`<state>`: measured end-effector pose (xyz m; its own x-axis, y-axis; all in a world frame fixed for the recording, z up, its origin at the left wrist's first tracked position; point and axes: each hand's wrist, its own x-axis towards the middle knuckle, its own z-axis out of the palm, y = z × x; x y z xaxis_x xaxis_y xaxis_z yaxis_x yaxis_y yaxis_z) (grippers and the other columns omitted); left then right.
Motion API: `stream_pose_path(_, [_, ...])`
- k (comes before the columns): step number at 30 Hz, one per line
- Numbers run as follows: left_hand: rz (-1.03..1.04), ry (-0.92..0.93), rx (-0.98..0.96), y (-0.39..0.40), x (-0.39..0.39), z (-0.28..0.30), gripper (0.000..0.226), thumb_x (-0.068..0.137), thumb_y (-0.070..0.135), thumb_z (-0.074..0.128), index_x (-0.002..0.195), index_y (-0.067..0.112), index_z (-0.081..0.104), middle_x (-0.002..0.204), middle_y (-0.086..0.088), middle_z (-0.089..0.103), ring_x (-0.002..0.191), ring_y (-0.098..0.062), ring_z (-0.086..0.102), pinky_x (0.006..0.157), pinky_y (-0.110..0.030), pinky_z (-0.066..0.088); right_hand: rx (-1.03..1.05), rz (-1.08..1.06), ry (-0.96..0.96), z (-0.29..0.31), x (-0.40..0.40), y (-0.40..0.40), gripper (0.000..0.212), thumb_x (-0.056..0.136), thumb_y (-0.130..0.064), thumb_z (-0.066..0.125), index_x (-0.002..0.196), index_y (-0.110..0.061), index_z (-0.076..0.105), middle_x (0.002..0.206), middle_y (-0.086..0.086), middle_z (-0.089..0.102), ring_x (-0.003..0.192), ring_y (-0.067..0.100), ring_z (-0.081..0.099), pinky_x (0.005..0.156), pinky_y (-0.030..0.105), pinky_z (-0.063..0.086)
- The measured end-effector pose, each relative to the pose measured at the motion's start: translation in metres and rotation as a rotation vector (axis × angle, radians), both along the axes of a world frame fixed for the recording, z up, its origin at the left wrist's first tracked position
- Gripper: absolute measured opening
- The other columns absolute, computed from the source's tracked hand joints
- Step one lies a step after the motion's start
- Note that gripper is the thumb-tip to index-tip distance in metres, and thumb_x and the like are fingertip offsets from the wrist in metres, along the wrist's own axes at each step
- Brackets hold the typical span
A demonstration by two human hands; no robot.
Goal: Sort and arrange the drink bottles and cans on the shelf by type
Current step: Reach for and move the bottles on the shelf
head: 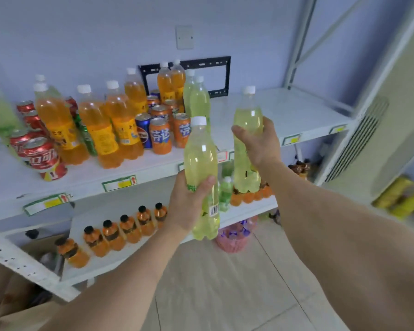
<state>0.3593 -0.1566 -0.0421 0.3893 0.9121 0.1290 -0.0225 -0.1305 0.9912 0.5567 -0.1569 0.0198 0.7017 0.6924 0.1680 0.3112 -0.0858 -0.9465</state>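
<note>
My left hand grips a pale green drink bottle with a white cap, held upright in front of the shelf edge. My right hand holds a second pale green bottle higher, just off the white upper shelf. On that shelf stand several orange drink bottles, red cola cans, orange soda cans, a blue cola can, and two more pale green bottles at the back.
The right half of the upper shelf is bare. The lower shelf carries a row of small orange bottles with black caps. A pink basket sits on the floor. A white air conditioner unit stands at right.
</note>
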Motion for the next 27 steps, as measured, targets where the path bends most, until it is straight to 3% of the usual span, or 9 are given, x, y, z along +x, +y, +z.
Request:
stream_pose_path(5, [-0.098, -0.01, 0.013, 0.009, 0.103, 0.003, 0.051, 0.073, 0.057, 0.07, 0.117, 0.035, 0.057, 0.11, 0.016, 0.069, 0.104, -0.001, 0.064, 0.093, -0.03, 0.048, 0.017, -0.07, 0.005, 0.004, 0.101, -0.003, 0.087, 0.071, -0.061, 0.074, 0.144, -0.027, 0.037, 0.126, -0.005, 0.061, 0.111, 0.019, 0.059, 0.093, 0.038, 0.05])
stream_pose_path(8, [-0.13, -0.016, 0.012, 0.027, 0.164, 0.003, 0.034, 0.083, 0.047, 0.071, 0.112, 0.037, 0.057, 0.106, 0.015, 0.07, 0.1, -0.001, 0.065, 0.09, -0.029, 0.049, 0.036, -0.099, -0.021, 0.006, 0.163, 0.013, 0.087, 0.071, -0.061, 0.073, 0.143, -0.026, 0.038, 0.123, -0.007, 0.062, 0.108, 0.018, 0.06, 0.091, 0.038, 0.052])
stream_pose_path(12, [-0.149, -0.016, 0.028, 0.065, 0.246, 0.006, 0.04, 0.078, 0.054, 0.069, 0.111, 0.036, 0.056, 0.102, 0.014, 0.069, 0.094, -0.001, 0.065, 0.084, -0.028, 0.051, 0.049, -0.109, -0.014, 0.01, 0.243, 0.047, 0.087, 0.077, -0.054, 0.075, 0.147, -0.024, 0.033, 0.119, -0.009, 0.054, 0.107, 0.016, 0.055, 0.086, 0.031, 0.046])
stream_pose_path(16, [-0.137, 0.011, 0.052, 0.108, 0.321, 0.016, 0.029, 0.087, 0.041, 0.068, 0.112, 0.032, 0.056, 0.1, 0.015, 0.067, 0.09, 0.004, 0.063, 0.079, -0.024, 0.047, 0.036, -0.106, -0.004, 0.017, 0.317, 0.086, 0.083, 0.08, -0.05, 0.074, 0.148, -0.024, 0.033, 0.112, -0.014, 0.05, 0.104, 0.012, 0.053, 0.082, 0.027, 0.041])
stream_pose_path(22, [-0.1, 0.018, 0.047, 0.164, 0.429, 0.025, 0.031, 0.089, 0.036, 0.067, 0.117, 0.025, 0.057, 0.102, 0.012, 0.068, 0.09, 0.002, 0.065, 0.076, -0.02, 0.047, 0.03, -0.073, 0.01, 0.015, 0.427, 0.145, 0.08, 0.074, -0.054, 0.076, 0.14, -0.027, 0.04, 0.115, -0.011, 0.061, 0.105, 0.015, 0.06, 0.091, 0.038, 0.052])
stream_pose_path(27, [-0.012, 0.049, 0.049, 0.199, 0.52, 0.023, 0.03, 0.089, 0.035, 0.067, 0.114, 0.023, 0.057, 0.099, 0.01, 0.067, 0.087, -0.001, 0.064, 0.072, -0.018, 0.045, 0.044, -0.003, 0.032, 0.004, 0.525, 0.198, 0.069, 0.073, -0.053, 0.076, 0.132, -0.03, 0.047, 0.105, -0.014, 0.065, 0.094, 0.01, 0.065, 0.085, 0.039, 0.056])
